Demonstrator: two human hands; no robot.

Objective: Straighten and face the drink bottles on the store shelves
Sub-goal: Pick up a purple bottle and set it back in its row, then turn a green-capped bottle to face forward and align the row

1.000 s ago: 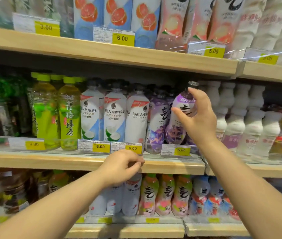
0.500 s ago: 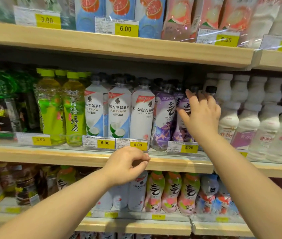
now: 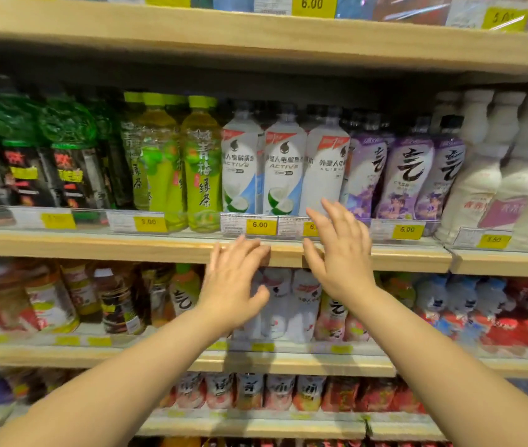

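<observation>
The middle wooden shelf (image 3: 95,246) carries rows of drink bottles: green tea bottles (image 3: 199,166), white electrolyte bottles (image 3: 283,169) and purple bottles (image 3: 409,175) standing upright with labels forward. My left hand (image 3: 233,285) is spread open in front of the shelf edge, holding nothing. My right hand (image 3: 340,253) is also open, fingers straight, just below and in front of the rightmost white bottle (image 3: 325,169), apart from the purple bottles.
Dark green-capped bottles (image 3: 30,162) fill the left of the middle shelf, white milky bottles (image 3: 488,175) the right. Yellow price tags (image 3: 259,224) line the shelf fronts behind a clear rail. More bottles stand on the lower shelves (image 3: 288,362) and the top shelf (image 3: 256,37).
My right hand let go of the purple bottle, now back in its row, and dropped left toward the shelf edge. My left hand uncurled and opened. The view shifted down and left.
</observation>
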